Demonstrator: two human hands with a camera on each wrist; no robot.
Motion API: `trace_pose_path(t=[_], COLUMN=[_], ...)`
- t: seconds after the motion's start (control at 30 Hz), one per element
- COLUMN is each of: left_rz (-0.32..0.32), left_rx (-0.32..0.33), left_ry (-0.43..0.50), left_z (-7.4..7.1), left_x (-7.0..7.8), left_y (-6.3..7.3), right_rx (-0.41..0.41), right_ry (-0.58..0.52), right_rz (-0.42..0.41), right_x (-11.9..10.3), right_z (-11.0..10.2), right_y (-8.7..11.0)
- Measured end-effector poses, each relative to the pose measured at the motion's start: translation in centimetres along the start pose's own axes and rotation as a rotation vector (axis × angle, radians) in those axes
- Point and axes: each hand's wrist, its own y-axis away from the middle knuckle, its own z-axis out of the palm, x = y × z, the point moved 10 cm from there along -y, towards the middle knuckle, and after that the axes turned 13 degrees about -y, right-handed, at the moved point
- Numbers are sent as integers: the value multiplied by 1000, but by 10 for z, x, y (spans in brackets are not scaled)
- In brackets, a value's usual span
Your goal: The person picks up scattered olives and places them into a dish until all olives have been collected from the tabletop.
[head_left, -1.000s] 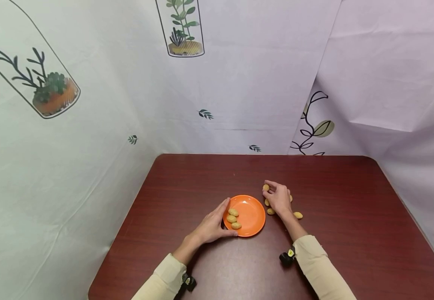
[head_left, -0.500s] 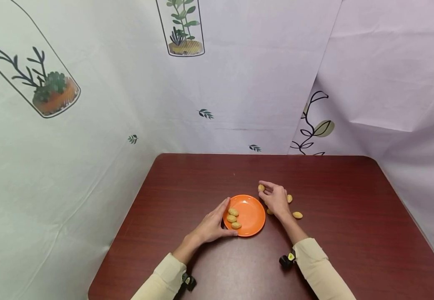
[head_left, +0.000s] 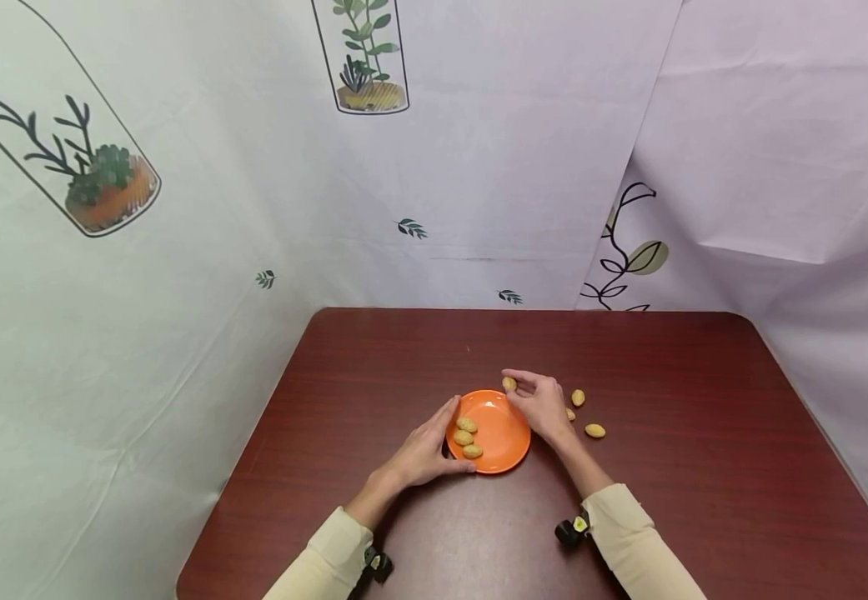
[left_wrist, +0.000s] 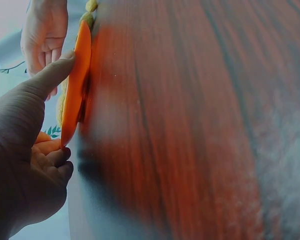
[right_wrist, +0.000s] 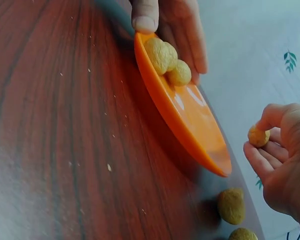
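The left hand [head_left: 420,454] held the orange plate [head_left: 504,427] at its left side, thumb and fingers spread apart around the rim. Three tan nuts [head_left: 464,437] lay on the plate's left part; three loose nuts [head_left: 594,431] showed on the table [head_left: 674,483] to its right. The right hand [head_left: 540,407], by the far right rim, pinched a single nut [head_left: 509,384] between thumb and fingers, having shifted leftward from its position half a second earlier.

Pale cream long sleeves [head_left: 639,546], black wrist cameras [head_left: 569,533], small yellow marking [head_left: 579,524], bare hands [head_left: 426,451]
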Motion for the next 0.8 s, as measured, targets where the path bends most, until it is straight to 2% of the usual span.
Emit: trace_pose_path(t=[0.33, 0.63, 0.8], left_rz=[3, 5, 8], left_rx=[3, 8, 10], left_ry=[5, -14, -16], left_z=[-1, -1, -1], left_x=[2, 2, 2], left_y=[1, 2, 2], right_rx=[-101, -159, -214], right_ry=[-50, -5, -10], right_rz=[-11, -23, -61], right_x=[0, 3, 3], right_z=[22, 38, 48], right_y=[7, 12, 14])
